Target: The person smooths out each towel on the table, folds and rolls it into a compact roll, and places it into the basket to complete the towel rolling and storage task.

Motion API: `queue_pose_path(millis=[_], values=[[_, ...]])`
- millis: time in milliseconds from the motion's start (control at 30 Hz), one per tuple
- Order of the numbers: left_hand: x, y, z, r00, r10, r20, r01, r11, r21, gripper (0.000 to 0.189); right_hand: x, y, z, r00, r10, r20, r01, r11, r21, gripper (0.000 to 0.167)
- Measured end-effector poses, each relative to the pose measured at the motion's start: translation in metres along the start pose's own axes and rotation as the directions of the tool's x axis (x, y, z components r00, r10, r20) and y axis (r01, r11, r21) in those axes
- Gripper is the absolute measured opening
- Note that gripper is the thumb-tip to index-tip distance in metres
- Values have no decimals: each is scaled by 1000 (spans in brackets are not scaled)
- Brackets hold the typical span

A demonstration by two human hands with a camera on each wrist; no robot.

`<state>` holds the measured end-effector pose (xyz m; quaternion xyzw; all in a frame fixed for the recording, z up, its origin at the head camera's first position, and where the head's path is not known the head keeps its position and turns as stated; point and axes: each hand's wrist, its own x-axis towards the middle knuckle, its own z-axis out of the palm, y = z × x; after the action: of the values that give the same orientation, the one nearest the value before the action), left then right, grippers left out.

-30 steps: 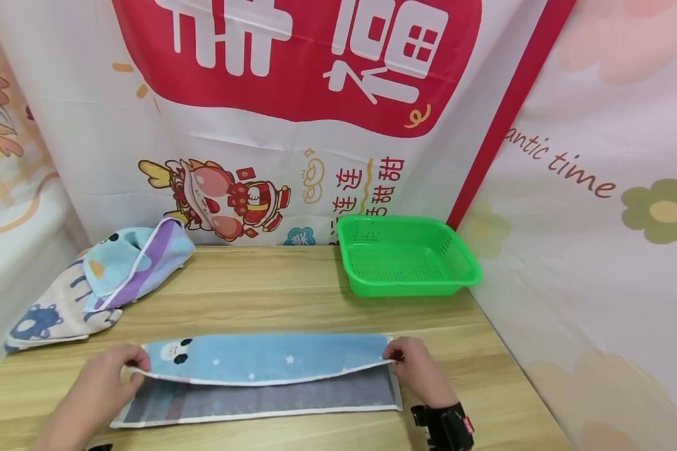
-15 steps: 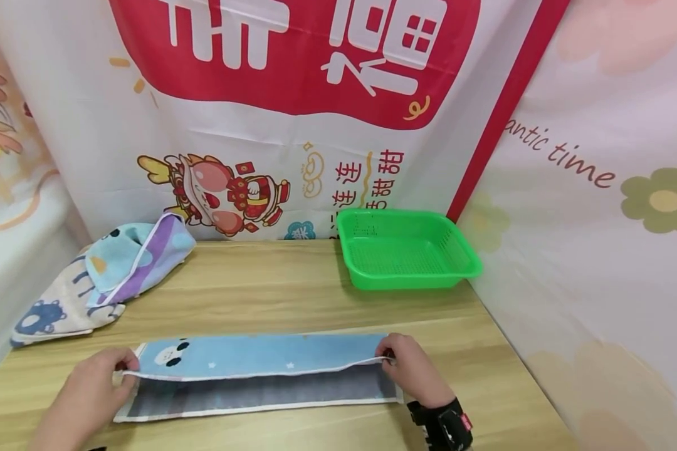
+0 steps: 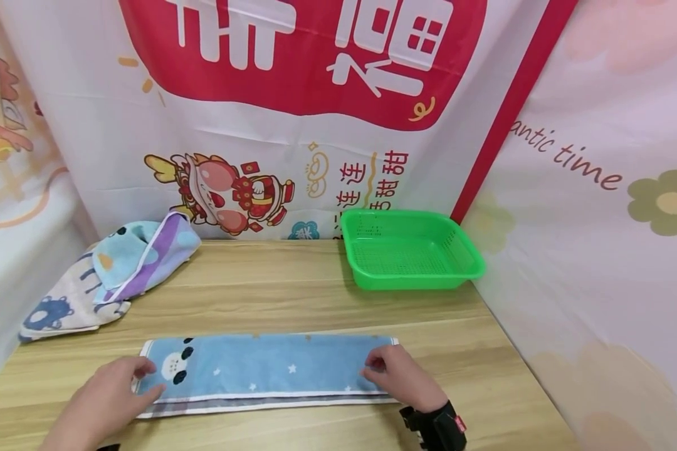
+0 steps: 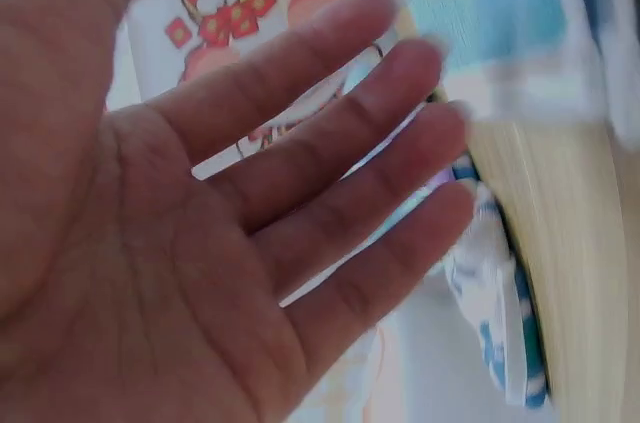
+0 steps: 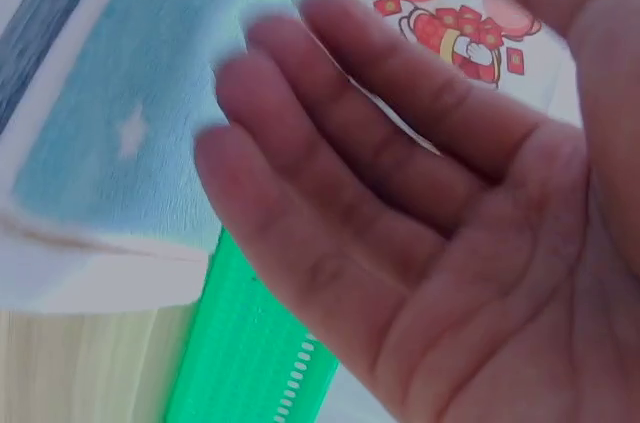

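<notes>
A blue towel (image 3: 242, 366) with white stars, a panda head and white borders lies folded into a long strip near the front of the table. Its lower layer, greyish, shows as a narrow band along the near edge. My left hand (image 3: 110, 393) is at the strip's left end, thumb and fingers apart; the left wrist view shows the same hand (image 4: 220, 193) with straight fingers and a bare palm. Over the right end is my right hand (image 3: 402, 378), its fingers relaxed and the palm (image 5: 480, 273) bare in the right wrist view.
A green plastic basket (image 3: 412, 283) stands at the back right by the wall. Two crumpled towels lie at the back left, one light blue and purple (image 3: 152, 263), one cream with blue prints (image 3: 70, 304). Printed cloth (image 3: 259, 125) hangs behind the wooden table (image 3: 271, 282).
The upper layer's near edge, held raised by both hands before, has come down toward the lower layer's edge. Both hands have let go of it, the right moving slightly left.
</notes>
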<state>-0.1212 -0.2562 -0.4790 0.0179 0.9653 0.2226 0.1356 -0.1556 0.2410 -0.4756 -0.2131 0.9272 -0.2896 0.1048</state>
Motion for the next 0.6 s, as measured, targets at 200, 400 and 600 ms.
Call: queue_pose_path(millis=[200,400,600], values=[[14,10,15,992,118,-46,-117,993,27,70,8,2,10,998,45,-40,-49,992,-118,42],[25,10,29,990,137,-26,-135,989,63,75,25,12,18,999,38,-36,-44,986,-162,53],[46,23,21,991,128,-26,-125,988,96,74,43,27,9,996,36,-79,-49,984,-170,52]])
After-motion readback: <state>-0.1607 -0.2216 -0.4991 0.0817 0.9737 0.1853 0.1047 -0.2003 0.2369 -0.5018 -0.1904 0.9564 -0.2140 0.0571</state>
